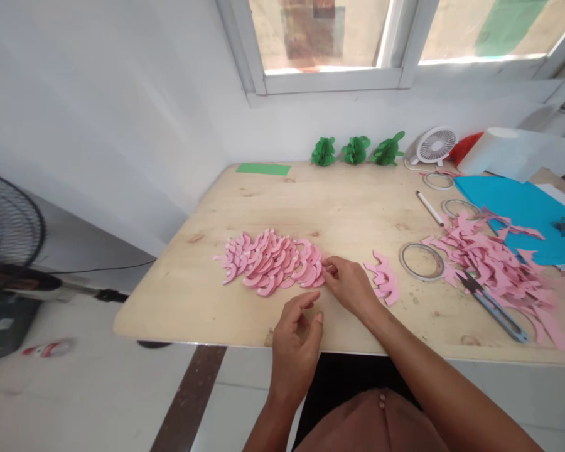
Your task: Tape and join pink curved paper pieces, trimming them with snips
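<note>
A pile of curved pink paper pieces (270, 260), overlapping one another, lies on the wooden table in front of me. At the pile's right end, the fingertips of my right hand (348, 282) are pinched on the edge of a pink paper piece. My left hand (295, 333) is at the table's front edge, just below the pile. Its fingers are bent, with a gap between thumb and forefinger, and nothing shows in it. To the right of my right hand is a small group of wavy pink paper cutouts (385, 279).
Pink scraps (494, 257), thread snips (492, 307), a tape roll (422, 262) and a white pen (429, 208) lie on the right, near blue sheets (522, 201). Green paper shapes (356, 150) and a small white fan (434, 146) stand along the wall. A green strip (262, 169) lies back left.
</note>
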Tool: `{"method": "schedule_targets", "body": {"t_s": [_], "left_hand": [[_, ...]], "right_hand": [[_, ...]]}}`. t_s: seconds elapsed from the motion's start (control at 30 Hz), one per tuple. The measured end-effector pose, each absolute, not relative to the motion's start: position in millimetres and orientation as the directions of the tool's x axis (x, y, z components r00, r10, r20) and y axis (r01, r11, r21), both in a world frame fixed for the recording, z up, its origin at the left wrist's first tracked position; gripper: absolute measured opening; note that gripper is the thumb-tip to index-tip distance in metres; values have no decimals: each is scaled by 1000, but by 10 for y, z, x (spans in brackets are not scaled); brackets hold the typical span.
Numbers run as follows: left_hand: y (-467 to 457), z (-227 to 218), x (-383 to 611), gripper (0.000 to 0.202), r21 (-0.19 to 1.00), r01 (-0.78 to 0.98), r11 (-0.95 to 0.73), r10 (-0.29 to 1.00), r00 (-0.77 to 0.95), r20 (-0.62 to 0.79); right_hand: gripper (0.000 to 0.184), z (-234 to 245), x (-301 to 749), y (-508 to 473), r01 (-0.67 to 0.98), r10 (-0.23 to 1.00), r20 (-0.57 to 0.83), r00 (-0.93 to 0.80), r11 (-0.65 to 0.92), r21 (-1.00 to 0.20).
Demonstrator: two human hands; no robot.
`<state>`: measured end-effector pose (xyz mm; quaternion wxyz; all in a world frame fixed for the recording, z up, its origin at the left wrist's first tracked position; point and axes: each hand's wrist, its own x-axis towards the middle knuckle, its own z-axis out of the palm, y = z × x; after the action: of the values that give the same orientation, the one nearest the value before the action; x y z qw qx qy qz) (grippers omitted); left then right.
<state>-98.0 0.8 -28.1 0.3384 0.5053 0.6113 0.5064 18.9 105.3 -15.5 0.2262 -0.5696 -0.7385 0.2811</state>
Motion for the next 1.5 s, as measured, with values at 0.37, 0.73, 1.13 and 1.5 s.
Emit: {"method": "schedule_targets", "body": {"t_s": [0.37,0.73,1.13,1.5], "left_hand": [[112,-64,-922,35,976,-207,60,948,-293,-121],[188,45,-714,41,887,-437,150,961,-146,-235],[148,82,-533,41,974,-195,119,983,-116,-143],[86,36,-437,38,996,-31,78,996,-45,-79]], "right_hand": [[22,35,489,911,726,968,105,-227,240,-644],[18,71,750,514,425,946,208,-248,299,-854],[21,58,854,407,559,847,449,-284,527,-640],[13,26,1008,333,505,930,276,-242,364,-783]]}}
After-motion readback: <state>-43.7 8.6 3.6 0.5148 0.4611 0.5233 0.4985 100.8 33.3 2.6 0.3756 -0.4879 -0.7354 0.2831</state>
